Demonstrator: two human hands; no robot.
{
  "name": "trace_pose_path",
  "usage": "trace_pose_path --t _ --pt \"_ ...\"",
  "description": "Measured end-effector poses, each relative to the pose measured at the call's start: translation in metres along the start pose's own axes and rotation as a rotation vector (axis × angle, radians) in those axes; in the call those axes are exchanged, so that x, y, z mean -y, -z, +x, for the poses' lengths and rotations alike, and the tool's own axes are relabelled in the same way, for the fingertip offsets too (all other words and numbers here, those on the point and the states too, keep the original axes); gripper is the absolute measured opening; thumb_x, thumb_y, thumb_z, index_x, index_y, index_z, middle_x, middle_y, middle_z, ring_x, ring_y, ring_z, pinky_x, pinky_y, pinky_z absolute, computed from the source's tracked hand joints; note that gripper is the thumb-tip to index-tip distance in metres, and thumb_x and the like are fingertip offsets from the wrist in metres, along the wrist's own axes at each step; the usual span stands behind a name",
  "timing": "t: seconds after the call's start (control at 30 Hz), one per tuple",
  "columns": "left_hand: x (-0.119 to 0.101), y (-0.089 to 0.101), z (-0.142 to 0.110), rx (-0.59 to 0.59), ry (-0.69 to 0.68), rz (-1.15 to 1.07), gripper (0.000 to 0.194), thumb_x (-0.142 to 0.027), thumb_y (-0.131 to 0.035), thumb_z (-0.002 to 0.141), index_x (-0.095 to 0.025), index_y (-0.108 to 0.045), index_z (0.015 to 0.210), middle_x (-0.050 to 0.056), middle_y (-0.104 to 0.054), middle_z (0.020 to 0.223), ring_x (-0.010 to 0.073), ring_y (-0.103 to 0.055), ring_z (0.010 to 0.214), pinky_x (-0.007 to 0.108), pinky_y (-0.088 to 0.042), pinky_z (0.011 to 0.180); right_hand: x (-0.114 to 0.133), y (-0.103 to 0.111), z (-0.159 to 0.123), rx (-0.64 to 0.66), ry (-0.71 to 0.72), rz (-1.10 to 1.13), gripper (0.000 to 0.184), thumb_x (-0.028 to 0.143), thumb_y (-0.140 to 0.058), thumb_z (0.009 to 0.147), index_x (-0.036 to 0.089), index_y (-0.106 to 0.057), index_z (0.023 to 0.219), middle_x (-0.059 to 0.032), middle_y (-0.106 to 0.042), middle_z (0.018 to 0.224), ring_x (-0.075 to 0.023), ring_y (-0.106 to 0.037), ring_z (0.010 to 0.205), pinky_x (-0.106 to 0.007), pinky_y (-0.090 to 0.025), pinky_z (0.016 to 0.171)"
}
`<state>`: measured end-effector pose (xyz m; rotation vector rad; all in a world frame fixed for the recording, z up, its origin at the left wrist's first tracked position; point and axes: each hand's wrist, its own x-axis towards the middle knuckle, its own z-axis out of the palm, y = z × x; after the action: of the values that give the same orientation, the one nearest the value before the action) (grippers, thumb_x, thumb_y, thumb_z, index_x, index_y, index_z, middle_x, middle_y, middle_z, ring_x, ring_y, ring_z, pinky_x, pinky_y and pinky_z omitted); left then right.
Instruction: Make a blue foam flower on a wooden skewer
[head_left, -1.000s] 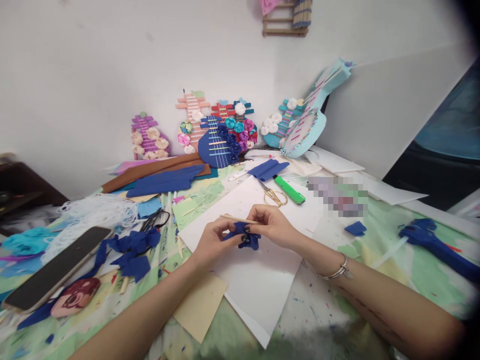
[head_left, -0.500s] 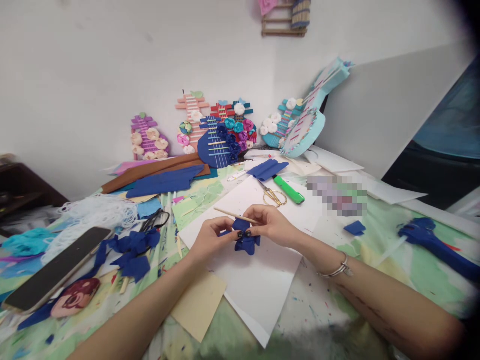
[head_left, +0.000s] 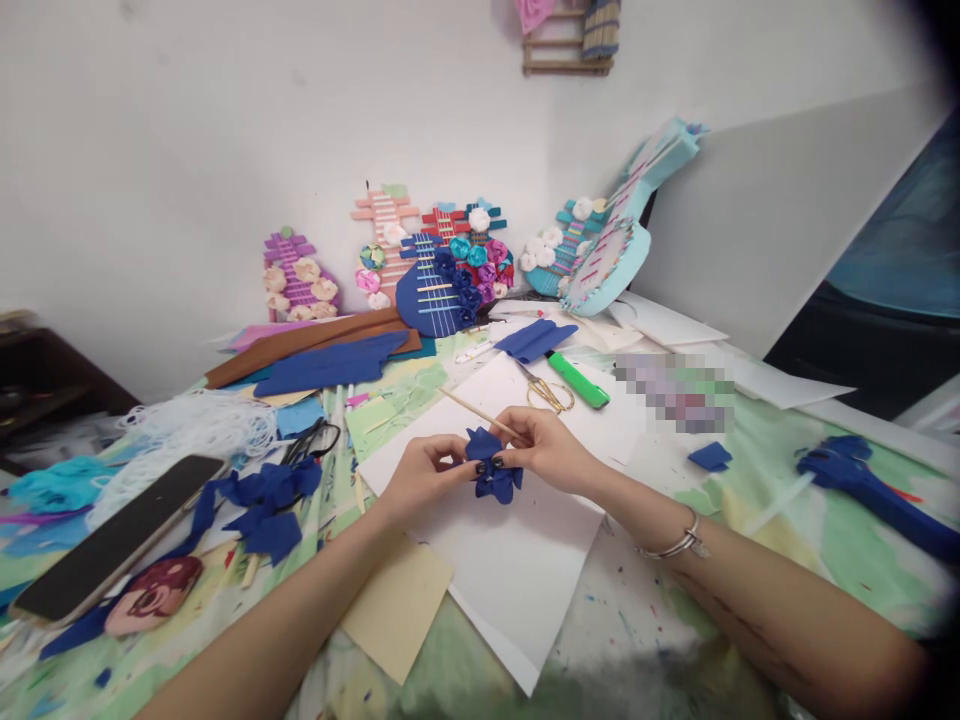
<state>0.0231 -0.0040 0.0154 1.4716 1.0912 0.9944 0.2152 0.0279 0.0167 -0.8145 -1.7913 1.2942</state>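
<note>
The left hand (head_left: 429,475) pinched one side of a blue petalled piece (head_left: 496,488), and the right hand (head_left: 549,450) pinched its other side while also holding a thin wooden stick (head_left: 471,406) that slanted up and to the left. The thumbs nearly met over the piece and, with the fingers, covered part of it. It was held above a white sheet (head_left: 517,580) on the tabletop (head_left: 637,610).

Just beyond the right hand lay gold-handled scissors (head_left: 551,395), with a green cutter (head_left: 579,380) beside them and a folded blue sheet (head_left: 535,340) farther back. A yellow sheet (head_left: 397,608) lay near the left forearm. To the left were blue scraps (head_left: 274,500), a dark phone (head_left: 112,545), a reddish case (head_left: 154,597) and a tangle of white string (head_left: 195,435). To the right sat a small blue scrap (head_left: 709,457) and a blue tool, seemingly a glue gun (head_left: 877,490), partly cut off by the frame edge. At the back, decorated guitar shapes stood by the wall, among them a dark blue one (head_left: 420,300) and a large, tilted pale blue one (head_left: 622,250).
</note>
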Motion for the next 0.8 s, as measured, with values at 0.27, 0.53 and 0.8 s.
trace_pose_path --t 0.27,0.53,0.8 --pt "0.0019 0.0008 0.0009 -0.062 -0.03 0.108 0.026 -0.037 -0.073 0.066 -0.013 -0.063 0.069 0.002 -0.062 0.067 0.013 -0.056 0.062 0.026 -0.047 0.061 -0.0007 -0.0012 -0.0026 -0.014 0.029 -0.191 0.005 0.016 -0.06 0.073 0.015 -0.061 0.078 0.0022 -0.054 0.066 -0.0087 -0.043 0.059 -0.02 -0.032 0.054" --pt "0.0031 0.0026 0.0016 -0.101 -0.033 0.111 0.025 -0.03 -0.076 0.062 -0.014 -0.057 0.06 0.001 -0.061 0.063 0.0137 -0.057 0.062 0.027 -0.047 0.063 0.0013 -0.0026 -0.0043 -0.064 0.051 -0.31 0.003 0.016 -0.06 0.073 0.015 -0.063 0.073 0.0031 -0.054 0.062 -0.0089 -0.045 0.059 -0.02 -0.033 0.055" --pt "0.0005 0.0005 0.0025 -0.17 -0.177 0.145 0.019 -0.03 -0.075 0.065 -0.014 -0.068 0.072 0.005 -0.065 0.075 0.0144 -0.06 0.067 0.026 -0.048 0.063 0.0028 -0.006 -0.0054 -0.058 0.086 -0.408 0.005 0.014 -0.059 0.074 0.015 -0.064 0.072 0.0045 -0.051 0.058 -0.008 -0.043 0.056 -0.02 -0.032 0.054"
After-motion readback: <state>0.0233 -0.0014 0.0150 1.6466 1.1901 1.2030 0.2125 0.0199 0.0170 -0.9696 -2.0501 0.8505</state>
